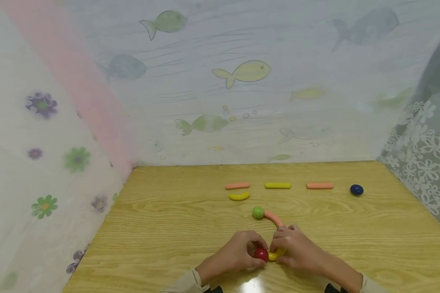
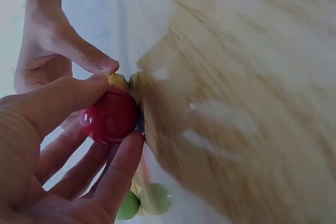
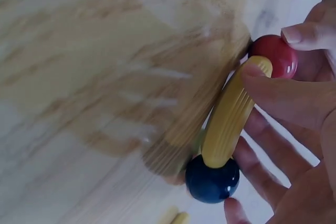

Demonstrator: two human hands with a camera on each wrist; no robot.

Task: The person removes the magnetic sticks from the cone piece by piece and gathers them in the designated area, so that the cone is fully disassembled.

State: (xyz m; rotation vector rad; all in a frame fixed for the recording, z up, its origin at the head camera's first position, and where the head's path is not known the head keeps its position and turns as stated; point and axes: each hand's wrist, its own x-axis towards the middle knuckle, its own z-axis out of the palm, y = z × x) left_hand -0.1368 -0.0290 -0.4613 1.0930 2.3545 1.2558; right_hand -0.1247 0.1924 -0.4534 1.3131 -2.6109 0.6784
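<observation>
left hand (image 1: 238,254) pinching red ball (image 1: 261,254), right hand (image 1: 297,248) gripping yellow stick (image 3: 228,119), dark ball (image 3: 212,180) hidden overhead

Wood-grain table (image 1: 168,228) w/ fish-print sheet (image 1: 242,73) behind; flower-print curtain (image 1: 40,162) at left, white lace (image 1: 421,138) at right.

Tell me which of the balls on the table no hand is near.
The dark blue ball at the far right, alone past the pink stick. The green ball lies close to the hands; the red ball is held in the left hand.
</observation>
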